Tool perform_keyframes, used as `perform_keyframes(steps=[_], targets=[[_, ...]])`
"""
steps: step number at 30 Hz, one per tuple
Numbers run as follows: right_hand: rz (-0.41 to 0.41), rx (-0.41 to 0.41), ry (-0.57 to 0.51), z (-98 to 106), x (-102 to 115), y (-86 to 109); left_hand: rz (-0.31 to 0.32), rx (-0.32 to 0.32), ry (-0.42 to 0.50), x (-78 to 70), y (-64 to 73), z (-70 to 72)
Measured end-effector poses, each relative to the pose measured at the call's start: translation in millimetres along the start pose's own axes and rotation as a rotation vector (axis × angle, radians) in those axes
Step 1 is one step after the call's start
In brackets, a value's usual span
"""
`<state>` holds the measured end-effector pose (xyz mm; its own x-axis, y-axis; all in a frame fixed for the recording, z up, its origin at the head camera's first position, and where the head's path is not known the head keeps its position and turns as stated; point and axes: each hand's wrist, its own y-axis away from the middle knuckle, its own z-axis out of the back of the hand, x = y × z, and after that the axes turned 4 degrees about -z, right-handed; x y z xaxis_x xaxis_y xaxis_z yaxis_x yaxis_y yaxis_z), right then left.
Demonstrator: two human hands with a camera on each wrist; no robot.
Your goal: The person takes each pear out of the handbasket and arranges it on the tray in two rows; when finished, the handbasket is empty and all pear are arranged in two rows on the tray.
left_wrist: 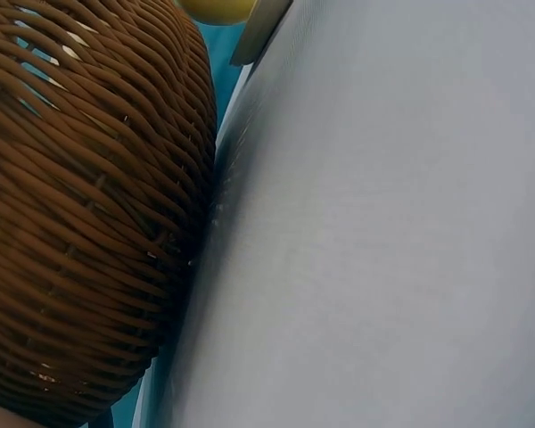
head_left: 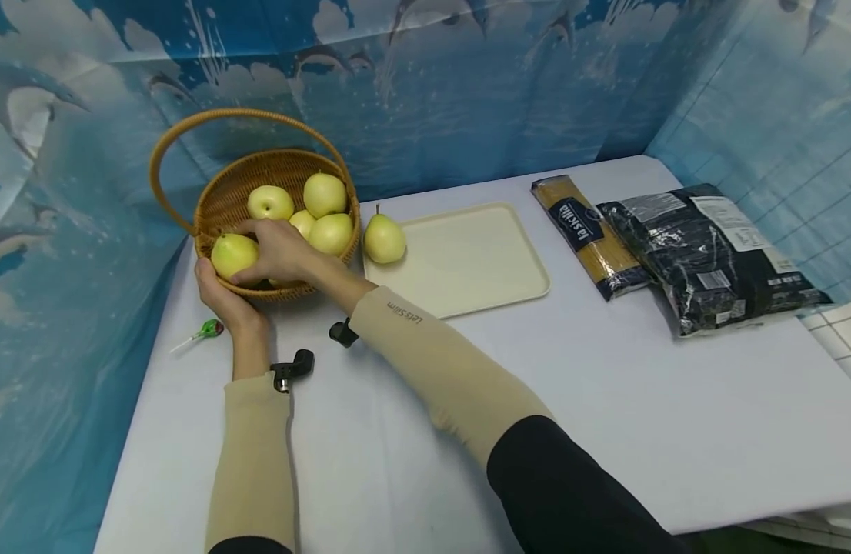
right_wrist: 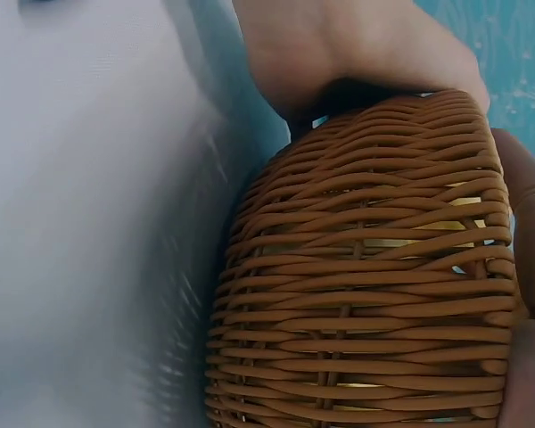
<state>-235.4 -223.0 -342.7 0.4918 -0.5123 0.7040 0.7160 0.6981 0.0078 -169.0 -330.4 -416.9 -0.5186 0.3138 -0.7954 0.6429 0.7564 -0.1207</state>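
A brown wicker basket [head_left: 238,185] with a tall handle stands at the back left, holding several yellow-green pears [head_left: 269,203]. My left hand [head_left: 225,300] grips the basket's near left side from outside. Reaching over the front rim, my right hand [head_left: 280,250] holds a pear [head_left: 233,255] at the basket's left, fingers above and thumb toward me. In the left wrist view only the woven wall [left_wrist: 98,223] and the white tabletop show near the hand. The right wrist view has the left hand [right_wrist: 357,53] against the basket wall [right_wrist: 366,285]; the pear there is mostly hidden.
Right of the basket, a pear [head_left: 384,237] with an upright stem sits at the left edge of a cream tray [head_left: 467,254]. A lollipop [head_left: 207,329] lies front left. A spaghetti pack [head_left: 578,231] and a black plastic bag [head_left: 716,261] lie at the right.
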Motion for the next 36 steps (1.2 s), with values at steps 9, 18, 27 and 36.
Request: perform_keyframes(steps=[9,18,27,36], targets=[[0.027,-0.136,0.021,8,2,10.8,-0.039,-0.004,-0.015,7.5,-5.1,1.5],[0.134,-0.198,0.009,19,10,27.4,-0.07,0.001,-0.064,6.6,-8.7,4.8],[0.253,-0.294,-0.032,25,12,54.9,-0.089,-0.016,-0.071,8.1,-8.3,5.0],[0.328,-0.382,-0.066,41,4,87.1,-0.063,0.031,-0.011,3.6,-6.3,5.5]])
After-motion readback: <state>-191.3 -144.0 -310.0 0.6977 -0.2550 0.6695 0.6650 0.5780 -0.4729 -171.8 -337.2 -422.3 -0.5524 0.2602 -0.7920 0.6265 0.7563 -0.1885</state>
